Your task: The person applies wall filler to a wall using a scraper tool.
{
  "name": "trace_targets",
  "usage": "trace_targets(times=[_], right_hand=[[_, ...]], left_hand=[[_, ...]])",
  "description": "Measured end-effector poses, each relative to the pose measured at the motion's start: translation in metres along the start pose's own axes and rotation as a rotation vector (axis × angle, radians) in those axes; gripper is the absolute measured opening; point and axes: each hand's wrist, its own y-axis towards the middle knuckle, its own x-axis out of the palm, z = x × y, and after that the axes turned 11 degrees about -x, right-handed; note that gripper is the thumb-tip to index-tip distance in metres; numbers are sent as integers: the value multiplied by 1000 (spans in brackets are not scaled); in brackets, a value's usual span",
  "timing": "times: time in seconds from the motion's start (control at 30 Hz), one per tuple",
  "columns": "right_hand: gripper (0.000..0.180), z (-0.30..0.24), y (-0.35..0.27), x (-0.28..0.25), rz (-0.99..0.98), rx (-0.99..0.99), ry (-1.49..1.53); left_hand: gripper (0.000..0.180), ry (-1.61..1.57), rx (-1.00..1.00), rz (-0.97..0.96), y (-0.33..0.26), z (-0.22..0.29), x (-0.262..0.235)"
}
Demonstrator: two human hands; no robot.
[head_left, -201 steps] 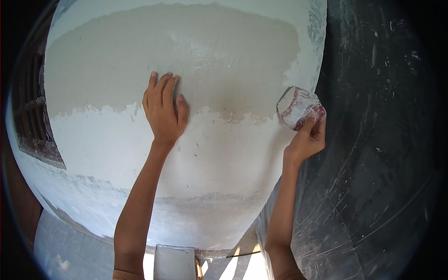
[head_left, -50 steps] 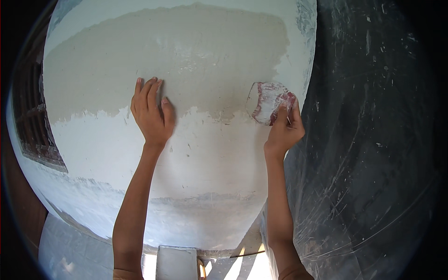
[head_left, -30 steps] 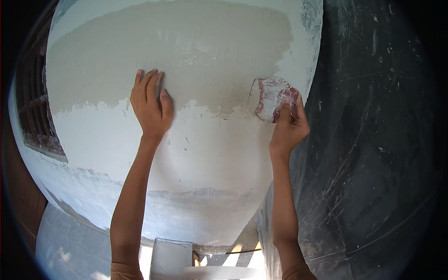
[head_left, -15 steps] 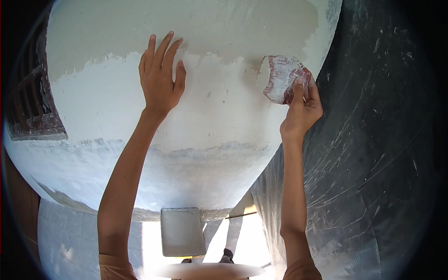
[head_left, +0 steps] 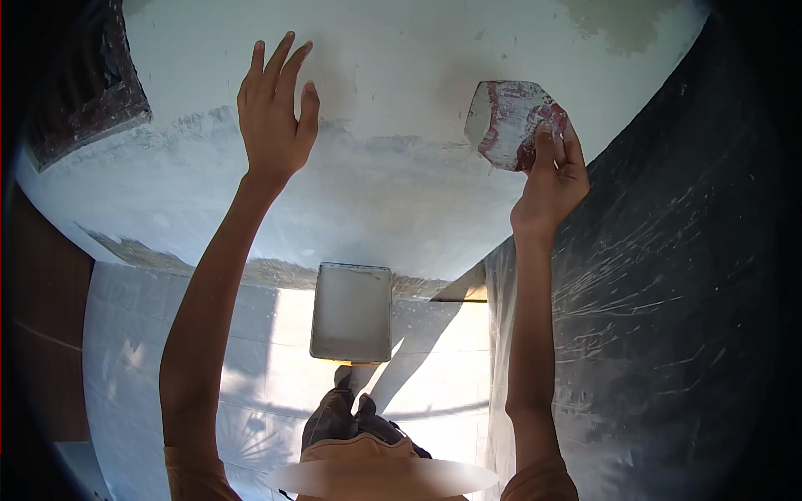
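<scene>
My right hand [head_left: 554, 188] grips a flat putty scraper [head_left: 511, 125], reddish and smeared with white putty. Its thumb presses on the near face, and the blade's pale edge points left. Whether the blade touches the wall [head_left: 384, 192] I cannot tell. My left hand [head_left: 274, 125] is raised in front of the wall with fingers spread and nothing in it. White coating covers much of the wall, with a bare grey-blue band lower down and a darker damp-looking patch at the upper right.
A rectangular tub [head_left: 355, 266] of smooth grey paste stands low at the wall's foot, in front of my feet. Dark plastic sheeting [head_left: 660, 250] with white splashes hangs on the right. A brown barred window frame [head_left: 138, 104] is at upper left. Sunlit floor [head_left: 288, 367] lies below.
My view has tipped downward, so the wall and window sit higher and more floor, the tub and my legs show. My right hand still holds the scraper; my left stays spread.
</scene>
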Motion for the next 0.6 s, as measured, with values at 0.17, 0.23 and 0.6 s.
trace_targets(times=[0.17,0.23,0.6], right_hand=[[35,54,-86,-26,-32,212,-54],[35,74,-126,-42,-115,296,-187],[28,131,-368,-107,-494,602,-591]], left_hand=[[40,19,-112,-196,-111,-26,-12],[37,73,-146,-296,-160,-28,-22],[42,56,-562,-766,-417,-79,-76]])
